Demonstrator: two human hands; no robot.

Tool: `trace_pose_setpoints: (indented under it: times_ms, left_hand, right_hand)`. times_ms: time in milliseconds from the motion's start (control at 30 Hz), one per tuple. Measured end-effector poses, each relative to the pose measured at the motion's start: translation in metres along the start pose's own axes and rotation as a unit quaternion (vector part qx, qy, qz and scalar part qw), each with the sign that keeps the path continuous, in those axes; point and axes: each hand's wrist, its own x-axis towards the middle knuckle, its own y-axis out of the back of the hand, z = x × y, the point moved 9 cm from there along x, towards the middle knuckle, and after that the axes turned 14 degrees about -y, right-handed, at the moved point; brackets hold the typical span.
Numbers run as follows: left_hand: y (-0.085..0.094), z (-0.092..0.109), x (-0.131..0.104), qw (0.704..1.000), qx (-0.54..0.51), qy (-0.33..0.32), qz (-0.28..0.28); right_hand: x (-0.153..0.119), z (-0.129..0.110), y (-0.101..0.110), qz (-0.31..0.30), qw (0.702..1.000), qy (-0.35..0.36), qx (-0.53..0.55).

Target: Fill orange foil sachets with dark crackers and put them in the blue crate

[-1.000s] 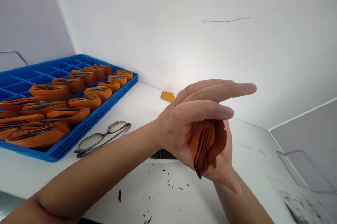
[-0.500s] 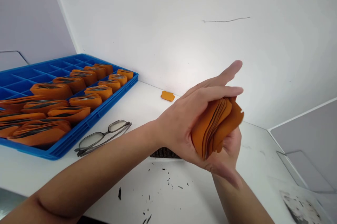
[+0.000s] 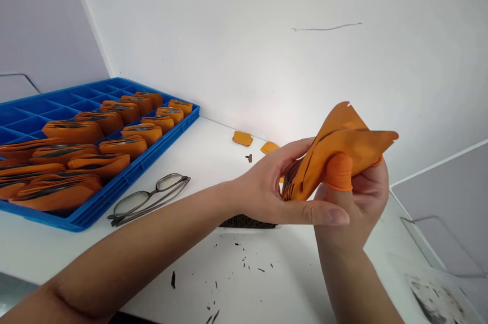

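Note:
Both hands hold a stack of thin orange leather-like pieces (image 3: 316, 161) above the table. My left hand (image 3: 263, 187) wraps round the near end of the stack, its thumb stretched along the lower side. Orange textured covers sit on the thumb and a finger of my right hand (image 3: 362, 209), which pinches the fanned-out top pieces. Notched corners stick out to the upper right. Below my left wrist, a dark ridged block (image 3: 249, 221) is partly hidden. Behind my hands lie a loose orange piece (image 3: 243, 138), another orange piece (image 3: 270, 147) and a small brown scrap (image 3: 249, 158).
At the left stands a blue divided tray (image 3: 152, 159) with several orange bundles (image 3: 124, 140) in its compartments. Folded eyeglasses (image 3: 150, 197) lie beside it. Dark shavings (image 3: 173, 279) are scattered over the white table (image 3: 183, 248). A white wall rises behind.
The stack has turned and fanned open to the upper right. My right hand has come round so its covered thumb presses on the pieces. The second orange piece and brown scrap now show.

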Motion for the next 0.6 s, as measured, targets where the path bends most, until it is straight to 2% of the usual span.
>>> trace_pose_setpoints:
  times_ms: [67,167,300,433,533,600]
  left_hand:
    - [-0.003,-0.007,-0.005,0.999,-0.030,0.017,0.034]
    - [-0.003,-0.021,-0.017,0.991,-0.052,0.086,0.091]
    - [-0.013,-0.023,-0.020,0.980,-0.130,0.119,0.087]
    - [-0.006,-0.024,-0.020,0.961,-0.188,0.128,0.155]
    - [0.004,-0.019,-0.018,0.972,-0.133,0.112,0.158]
    - [0.011,-0.013,-0.016,0.986,-0.022,0.102,0.127]
  right_hand:
    - [0.004,0.009,0.004,0.007,0.999,-0.041,0.010]
    - [0.009,0.023,0.009,0.021,0.994,-0.095,0.045]
    - [0.015,0.024,0.011,0.036,0.992,-0.093,0.076]
    - [0.024,0.019,0.012,-0.016,0.992,-0.095,0.075]
    - [0.035,0.011,0.018,-0.056,0.994,-0.078,0.050]
    - [0.041,0.006,0.024,-0.062,0.996,-0.062,0.034]
